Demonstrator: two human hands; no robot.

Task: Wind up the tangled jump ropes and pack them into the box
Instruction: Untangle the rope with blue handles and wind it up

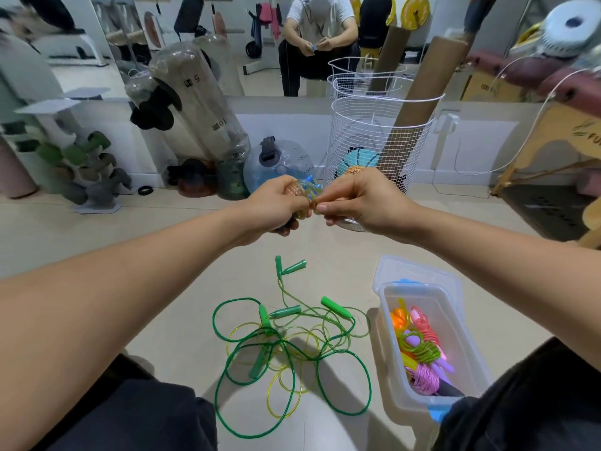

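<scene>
**Blue rope being wound in the hands; green tangle waiting on the floor**

A small coil of blue jump rope (310, 190) is held up in front of the chest, between both hands, well above the floor. The bundle is gripped by the left hand (276, 206), whose fingers are curled round it, with what looks like a handle enclosed in the palm. The right hand (361, 203) is brought in just beside it, touching or nearly so; its thumb and forefinger are pinched on the rope's end at the bundle's edge, the other fingers loosely curled. Both forearms are stretched forward and angled inward so that the hands meet at the middle.

The step in hand is judged to be the finishing of this coil: the last turns are being wrapped or tucked. Next, the end would need to be secured so the coil does not spring loose, and the bundle carried down and to the right to the clear plastic box (468, 379), where several wound ropes in orange, green and pink are already packed.

A tangle of green and yellow ropes (286, 346) with green handles is left on the floor (162, 242) between the knees, just left of the box, not yet wound.
</scene>
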